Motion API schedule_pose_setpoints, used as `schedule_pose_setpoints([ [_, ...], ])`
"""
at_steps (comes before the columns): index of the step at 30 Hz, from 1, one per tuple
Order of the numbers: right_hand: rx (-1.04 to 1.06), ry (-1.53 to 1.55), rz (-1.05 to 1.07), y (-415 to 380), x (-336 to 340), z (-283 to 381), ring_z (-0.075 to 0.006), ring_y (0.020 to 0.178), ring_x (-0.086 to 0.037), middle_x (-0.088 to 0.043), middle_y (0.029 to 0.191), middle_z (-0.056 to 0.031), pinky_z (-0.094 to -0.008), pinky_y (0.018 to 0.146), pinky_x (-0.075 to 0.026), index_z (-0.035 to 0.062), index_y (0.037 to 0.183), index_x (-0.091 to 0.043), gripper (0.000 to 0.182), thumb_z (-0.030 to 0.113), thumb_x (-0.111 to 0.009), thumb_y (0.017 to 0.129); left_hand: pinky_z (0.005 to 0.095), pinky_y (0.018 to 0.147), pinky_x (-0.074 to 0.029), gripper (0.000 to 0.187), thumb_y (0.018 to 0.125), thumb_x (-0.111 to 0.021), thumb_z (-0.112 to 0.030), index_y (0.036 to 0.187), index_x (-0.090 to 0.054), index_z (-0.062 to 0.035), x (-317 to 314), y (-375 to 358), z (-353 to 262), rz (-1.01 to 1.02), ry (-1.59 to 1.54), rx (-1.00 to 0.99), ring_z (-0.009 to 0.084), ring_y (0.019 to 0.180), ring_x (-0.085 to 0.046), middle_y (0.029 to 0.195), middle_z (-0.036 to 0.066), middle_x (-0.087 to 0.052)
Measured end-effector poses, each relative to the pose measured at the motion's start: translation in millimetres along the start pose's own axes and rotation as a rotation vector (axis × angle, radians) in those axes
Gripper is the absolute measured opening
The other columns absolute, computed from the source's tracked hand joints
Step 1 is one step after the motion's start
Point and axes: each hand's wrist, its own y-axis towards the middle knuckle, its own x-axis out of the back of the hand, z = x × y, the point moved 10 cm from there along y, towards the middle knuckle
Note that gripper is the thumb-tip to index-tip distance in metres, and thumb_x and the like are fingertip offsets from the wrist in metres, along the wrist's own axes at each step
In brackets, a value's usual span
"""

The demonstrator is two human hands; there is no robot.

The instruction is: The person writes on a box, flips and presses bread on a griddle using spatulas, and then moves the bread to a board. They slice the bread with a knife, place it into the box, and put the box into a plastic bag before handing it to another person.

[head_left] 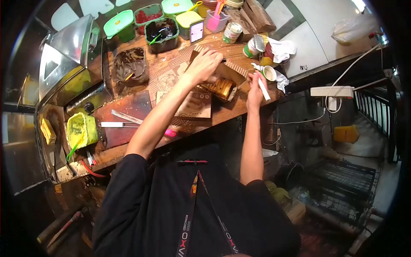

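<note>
An open brown cardboard box (236, 70) with corrugated flaps stands near the middle of the table, and browned toasted bread (222, 88) lies in it. My left hand (204, 67) is closed at the box's left wall, its fingers over the edge and its thumb side close to the bread. To the right of the box, my right hand (255, 92) is closed around a tool with a white handle (264, 91); its working end is hidden. Flat printed cardboard (198, 107) lies below my left wrist.
Behind stand a tub of dark spread (162, 34), green-lidded tubs (119, 23) and cans (232, 33). Left are a chocolate-smeared tray (130, 66), a dark cutting board (115, 136), a white-handled utensil (117, 124) and a yellow-green tub (82, 129). A small cup (269, 73) stands right.
</note>
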Motion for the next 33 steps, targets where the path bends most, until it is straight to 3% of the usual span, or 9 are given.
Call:
schedule_pose_setpoints([
  [2,0.056,-0.028,0.065,-4.9,-18.0,6.3,-0.0153,0.085,-0.061,-0.061,0.09,-0.0086,-0.0272,0.077,-0.049,-0.0034,0.109,-0.055,0.025,0.017,-0.052,0.095,0.043,0.085,-0.039,0.043,0.074,-0.069,-0.037,0.097,-0.051,-0.0049,8.3,-10.3,7.8,-0.032,-0.167,0.016,0.0308,0.097,-0.052,0.094,0.013,-0.058],
  [5,0.028,-0.045,0.228,-24.3,-16.1,17.4,-0.015,0.073,-0.062,-0.063,0.086,-0.0097,-0.0265,0.071,-0.048,-0.0042,0.106,-0.056,0.024,0.017,-0.052,0.095,0.0412,0.082,-0.039,0.039,0.076,-0.068,-0.036,0.092,-0.052,-0.0042,11.0,-22.6,-10.4,-0.044,-0.2,0.001,0.0315,0.091,-0.053,0.089,0.012,-0.057],
  [9,-0.035,-0.191,0.269,-57.6,-16.0,5.2,-0.0132,0.074,-0.064,-0.066,0.08,-0.0085,-0.025,0.068,-0.049,-0.0013,0.103,-0.062,0.019,0.012,-0.058,0.09,0.0403,0.079,-0.042,0.034,0.078,-0.068,-0.031,0.09,-0.053,-0.0037,-24.0,-52.8,-14.3,0.121,-0.296,-0.007,0.0313,0.09,-0.052,0.086,0.013,-0.056],
  [10,-0.02,-0.247,0.239,-61.7,-14.2,2.8,-0.0133,0.073,-0.064,-0.066,0.079,-0.0075,-0.0251,0.068,-0.05,-0.0005,0.101,-0.063,0.017,0.011,-0.057,0.09,0.0404,0.077,-0.043,0.035,0.077,-0.07,-0.03,0.087,-0.052,-0.0027,-21.3,-53.9,-15.4,0.008,-0.3,-0.034,0.0323,0.087,-0.051,0.085,0.014,-0.055],
  [14,-0.055,-0.084,0.187,-66.1,-18.2,7.9,-0.0129,0.069,-0.063,-0.065,0.078,-0.0092,-0.0238,0.06,-0.05,-0.0025,0.102,-0.057,0.018,0.009,-0.056,0.088,0.0417,0.079,-0.043,0.04,0.071,-0.074,-0.03,0.086,-0.051,-0.0012,-40.8,-50.7,-8.1,0.016,-0.3,0.122,0.0338,0.089,-0.051,0.089,0.014,-0.056],
  [18,-0.248,0.053,0.332,-64.2,-47.4,-7.6,-0.0123,0.057,-0.061,-0.06,0.07,-0.0061,-0.0203,0.044,-0.044,0.002,0.09,-0.052,0.007,0.007,-0.056,0.088,0.0421,0.077,-0.042,0.042,0.068,-0.075,-0.03,0.086,-0.051,-0.0019,-45.3,-51.0,-9.7,-0.129,-0.358,0.073,0.0337,0.09,-0.051,0.09,0.014,-0.055],
  [22,-0.274,-0.085,0.423,-58.9,-62.3,-25.4,-0.0076,0.046,-0.054,-0.057,0.063,-0.0033,-0.0197,0.035,-0.037,0.0046,0.082,-0.052,0.011,0.01,-0.06,0.087,0.0425,0.077,-0.042,0.044,0.065,-0.077,-0.029,0.088,-0.05,-0.003,-44.8,-53.5,-8.2,-0.123,-0.421,0.062,0.0336,0.091,-0.052,0.089,0.013,-0.054],
  [30,-0.333,-0.074,0.45,-57.4,-65.4,-21.7,-0.0071,0.045,-0.053,-0.056,0.06,-0.0021,-0.0188,0.035,-0.038,0.004,0.08,-0.053,0.012,0.009,-0.063,0.086,0.0424,0.074,-0.044,0.044,0.063,-0.076,-0.027,0.086,-0.048,-0.003,-36.9,-55.8,-8.4,-0.177,-0.462,0.039,0.0352,0.089,-0.054,0.085,0.012,-0.055],
  [33,-0.307,-0.07,0.408,-55.4,-60.7,-22.2,-0.0058,0.044,-0.052,-0.055,0.059,-0.001,-0.0184,0.035,-0.039,0.0043,0.079,-0.054,0.012,0.008,-0.064,0.085,0.0387,0.079,-0.047,0.046,0.066,-0.076,-0.03,0.097,-0.056,-0.0026,-41.9,-56.6,-7.8,-0.067,-0.44,0.067,0.0317,0.096,-0.056,0.097,0.012,-0.06],
])
